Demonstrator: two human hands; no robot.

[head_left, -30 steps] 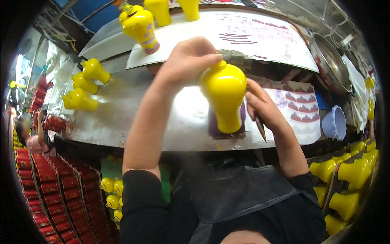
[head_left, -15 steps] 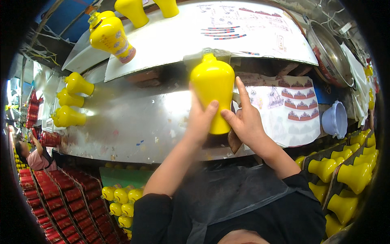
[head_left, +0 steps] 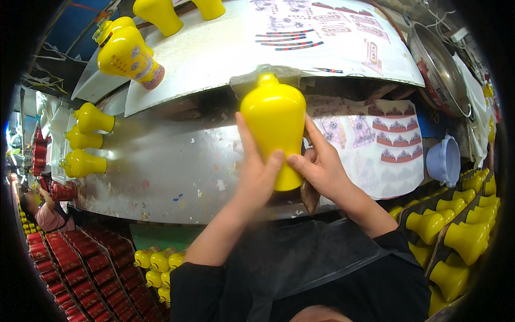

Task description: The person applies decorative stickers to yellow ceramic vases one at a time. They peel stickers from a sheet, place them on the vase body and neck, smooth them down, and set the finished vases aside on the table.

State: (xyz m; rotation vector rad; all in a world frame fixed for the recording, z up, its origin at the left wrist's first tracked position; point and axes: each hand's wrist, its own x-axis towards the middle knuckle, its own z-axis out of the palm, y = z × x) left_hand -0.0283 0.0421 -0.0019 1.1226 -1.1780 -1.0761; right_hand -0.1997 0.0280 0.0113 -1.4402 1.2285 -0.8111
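Observation:
A glossy plain yellow bottle (head_left: 274, 121), narrow-necked and broad-shouldered, lies between my hands with its neck pointing away from me. My left hand (head_left: 256, 166) grips its left side, thumb on the front near the narrow lower part. On the opposite side, my right hand (head_left: 324, 163) holds it with the thumb laid on the front and the fingers along the edge. Behind the neck is a greyish cloth or pad (head_left: 292, 75), partly hidden. Beside my right hand lies a decal sheet (head_left: 399, 174) with rows of red-brown scalloped borders and purple prints. A brown pointed piece (head_left: 309, 197) shows below that hand.
On the raised white board (head_left: 204, 59) are a decorated yellow bottle (head_left: 129, 53), plain bottles (head_left: 158, 16) and decal strips (head_left: 287, 38). Several yellow bottles (head_left: 86, 163) lie at the left of the metal table (head_left: 155, 182). A lilac bucket (head_left: 443, 161) and racked bottles (head_left: 464, 239) are at right; a person (head_left: 51, 212) is far left.
The bottle has come slightly nearer me and left in view, held by both hands. My right index finger, earlier pointing along the side, now rests closer against it. The whole view has shifted a little.

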